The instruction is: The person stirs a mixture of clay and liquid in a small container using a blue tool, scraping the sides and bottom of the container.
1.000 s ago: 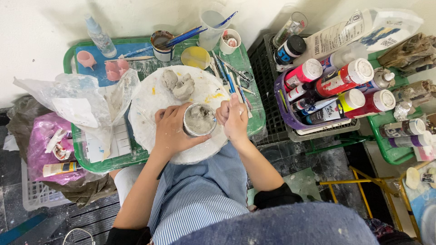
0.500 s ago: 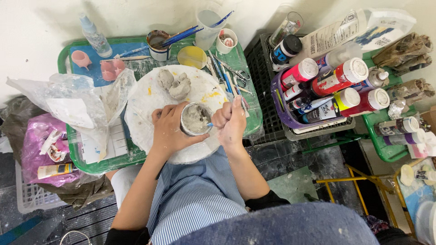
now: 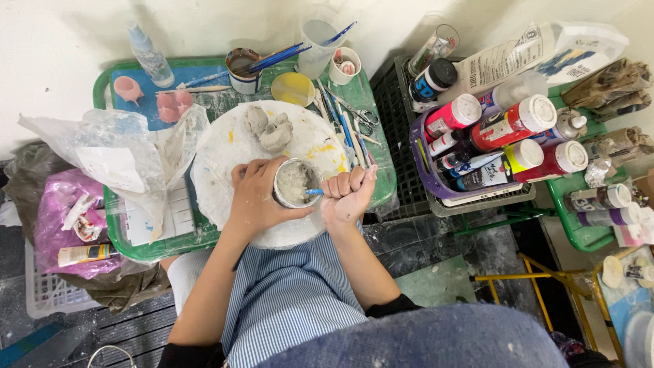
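Two hands are busy on one small grey clay cup [image 3: 297,182], which sits near the front edge of the round white board [image 3: 218,146] on my green tray [image 3: 381,184]. My left hand [image 3: 255,194] is curled around the cup's side, fingers closed on its wall to steady it. My right hand [image 3: 347,193] is closed into a fist around a thin blue-tipped tool [image 3: 314,192], whose tip reaches over the rim into the cup's hollow.

As far as I can judge, the cup already has its basic form: a round wall, an open mouth, a hollowed inside. What seems left is work on the inside and rim, since the surface looks rough and mottled rather than smooth. Two spare lumps of grey clay [image 3: 269,129] lie untouched at the far side of the board, so some material is unused. No colour is on the cup, and the paint bottles [image 3: 507,133] in the purple basket [image 3: 426,180] to my right stand capped.

Much stays out of sight. My left palm covers the near side of the cup, and its base is hidden, so I cannot tell whether it rests flat on the board or is lifted slightly. Most of the tool is buried in my fist; it may be a brush or a modelling stick. The crumpled plastic sheet [image 3: 112,153] hides the left part of the tray.
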